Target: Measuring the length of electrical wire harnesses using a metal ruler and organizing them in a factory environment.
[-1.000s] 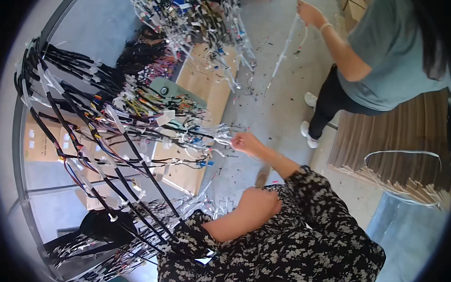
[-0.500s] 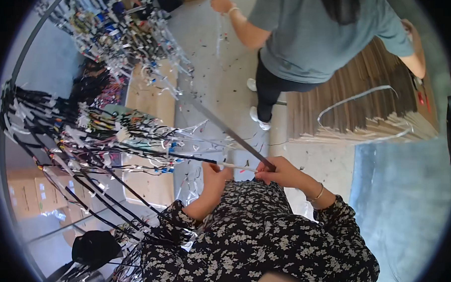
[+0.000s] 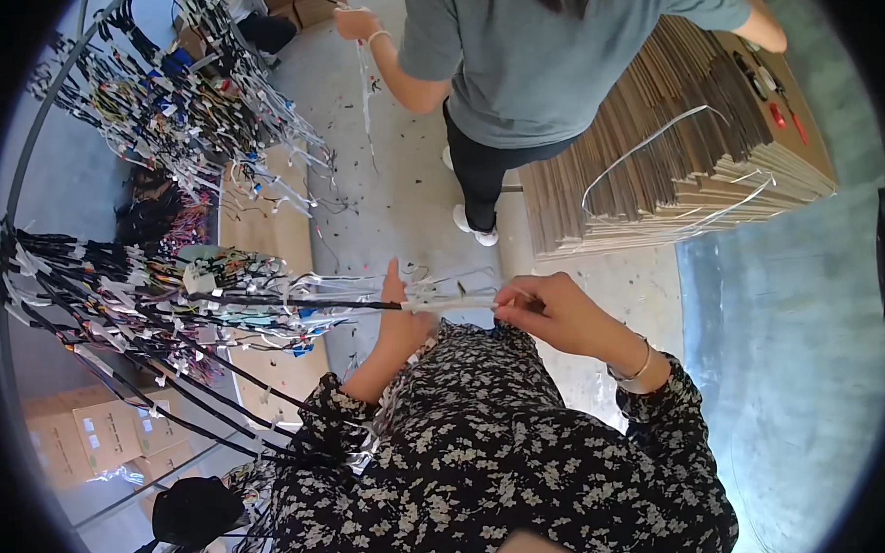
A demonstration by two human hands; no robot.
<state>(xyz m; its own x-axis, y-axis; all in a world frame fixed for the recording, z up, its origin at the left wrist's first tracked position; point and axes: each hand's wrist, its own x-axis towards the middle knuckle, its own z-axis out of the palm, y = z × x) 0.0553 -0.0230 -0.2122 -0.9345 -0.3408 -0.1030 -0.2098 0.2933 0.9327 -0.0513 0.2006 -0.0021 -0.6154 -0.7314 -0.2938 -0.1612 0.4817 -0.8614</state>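
Observation:
In front of my waist a black wire harness (image 3: 346,304) with a pale end stretches from the hanging bundle on the left to my right hand. My left hand (image 3: 402,327) is closed about the harness where black meets white, one finger pointing up. Thumb and fingers of my right hand (image 3: 561,316) pinch the far tip of the white wires (image 3: 453,303); what exactly lies between the fingertips is partly hidden. Beside my left arm, more black cables with white tags hang from the rack (image 3: 51,105).
A person in a grey shirt (image 3: 533,69) stands ahead, holding thin wires. Stacked flat cardboard (image 3: 644,172) carries red-handled tools (image 3: 783,116) at the right. Large harness bundles (image 3: 202,100) hang at the far left. Cartons (image 3: 107,434) and a black cap-like object (image 3: 192,509) are at lower left.
A long grey-brown strip that ran from my right hand to the upper left no longer shows. My left hand has raised a finger. The other person appears farther left as the view shifts.

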